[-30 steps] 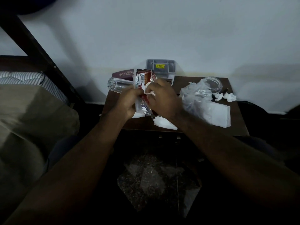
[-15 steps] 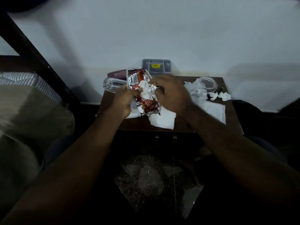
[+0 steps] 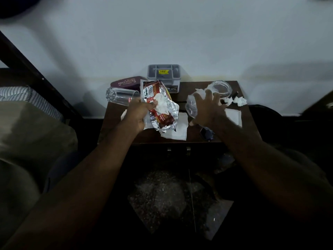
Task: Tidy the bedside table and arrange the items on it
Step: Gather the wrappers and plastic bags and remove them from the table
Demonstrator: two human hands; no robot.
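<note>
1. My left hand (image 3: 139,114) is closed around the upper edge of the foil snack wrapper (image 3: 160,107). The thumb presses a crumpled white tissue (image 3: 161,103) against the open mouth of the wrapper. The wrapper hangs to the right of this hand and a little below it.

2. My right hand (image 3: 207,109) is wide open, with the fingers spread. It lies over the clear plastic bag (image 3: 191,105). I cannot tell if the fingers already press the bag or only hover just above it. It does not grip anything yet.

3. The relation that matters: the bag is directly under the right palm and extends to the left of it, toward the wrapper. So the right hand is much nearer to the bag than the left hand. I judge the next move is to close the right fingers on the bag.

4. Beyond the right fingertips is a glass jar (image 3: 220,88). To the right of them lie 2 small tissue balls (image 3: 235,101). A flat white napkin (image 3: 177,129) lies on the bedside table (image 3: 191,136) between my 2 hands.

5. Beyond the left hand a drinking glass (image 3: 120,96) lies on its side, with its long axis running left to right. A maroon spectacle case (image 3: 126,83) and a grey organiser box (image 3: 164,73) stand behind it.
</note>
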